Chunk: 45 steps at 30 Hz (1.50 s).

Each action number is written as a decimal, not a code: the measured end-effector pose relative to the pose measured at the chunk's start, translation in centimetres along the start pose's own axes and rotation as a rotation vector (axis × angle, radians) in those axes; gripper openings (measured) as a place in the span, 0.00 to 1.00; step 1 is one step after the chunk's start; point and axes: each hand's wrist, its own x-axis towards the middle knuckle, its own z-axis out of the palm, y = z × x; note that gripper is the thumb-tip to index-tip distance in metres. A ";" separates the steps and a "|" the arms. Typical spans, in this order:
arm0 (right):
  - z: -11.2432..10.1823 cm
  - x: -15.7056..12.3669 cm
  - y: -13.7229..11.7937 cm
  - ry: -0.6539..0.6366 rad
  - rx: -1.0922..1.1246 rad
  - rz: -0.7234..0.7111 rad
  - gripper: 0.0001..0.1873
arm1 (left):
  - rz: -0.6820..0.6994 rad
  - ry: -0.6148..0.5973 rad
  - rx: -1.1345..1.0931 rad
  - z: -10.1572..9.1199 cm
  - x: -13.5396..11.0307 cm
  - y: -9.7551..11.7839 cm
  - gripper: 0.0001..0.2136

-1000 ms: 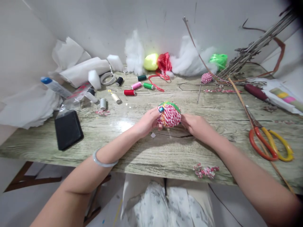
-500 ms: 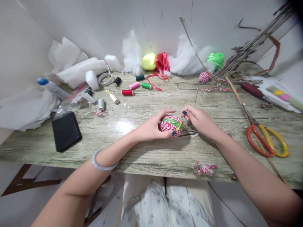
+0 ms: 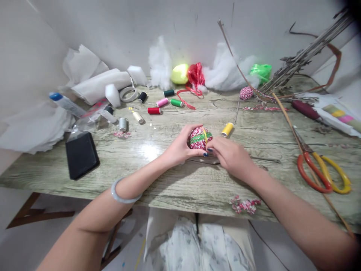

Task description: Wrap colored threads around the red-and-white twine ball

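Observation:
My left hand (image 3: 182,146) curls round a ball of red-and-white string (image 3: 197,140), thumb below and fingers above. Green thread bands the ball's middle, and a yellow strand crosses it near its right side. Against the ball's right edge, my right hand (image 3: 232,155) is closed in a pinch; whatever lies between its fingertips is too small to make out. A spool of yellow thread (image 3: 227,129) lies just beyond the right hand. Under the hands, a thin dark twig (image 3: 266,159) rests on the table.
Scissors (image 3: 317,165) lie at the right beside a long bent stem (image 3: 282,105). Several thread spools, including a red one (image 3: 154,110), are scattered left of centre. A black box-like object (image 3: 82,156) sits at left. White stuffing (image 3: 222,69) and a smaller string ball (image 3: 246,93) are at the back.
My right hand has moved left and down to the ball's right edge, uncovering the yellow spool. The ball has turned and shifted slightly up and left in my left hand.

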 end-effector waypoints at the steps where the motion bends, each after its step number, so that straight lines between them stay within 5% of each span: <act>1: 0.1 0.0 0.0 -0.023 -0.018 -0.024 0.11 | 0.008 0.015 -0.014 -0.1 0.1 -0.2 0.39; 7: 0.6 0.0 1.0 -0.090 -0.037 -0.052 0.12 | 0.040 0.056 -0.173 -0.3 0.4 -0.6 0.42; 12: 0.9 0.0 1.9 -0.122 -0.010 -0.027 0.13 | 0.090 -0.039 -0.312 -0.3 0.5 -0.6 0.40; 17: 0.9 0.0 2.4 -0.130 0.000 -0.011 0.15 | 0.116 -0.014 -0.172 -0.6 0.4 -0.3 0.33; 21: 1.0 0.0 2.7 -0.147 -0.003 -0.011 0.16 | 0.096 0.020 -0.085 -1.1 0.4 0.0 0.31; 31: 1.0 0.0 2.8 -0.127 -0.009 -0.018 0.17 | 0.029 -0.066 -0.375 -0.7 0.6 -0.8 0.37; 39: 0.9 0.0 2.2 -0.158 -0.010 -0.038 0.16 | -0.106 0.074 -0.337 0.1 0.2 0.6 0.32; 42: 0.8 0.0 2.9 -0.148 0.011 -0.011 0.15 | -0.177 0.003 -0.442 -0.5 0.1 0.6 0.31; 45: 0.6 0.1 3.8 -0.110 -0.008 0.020 0.12 | -0.091 -0.181 -0.449 -1.1 -0.2 1.1 0.33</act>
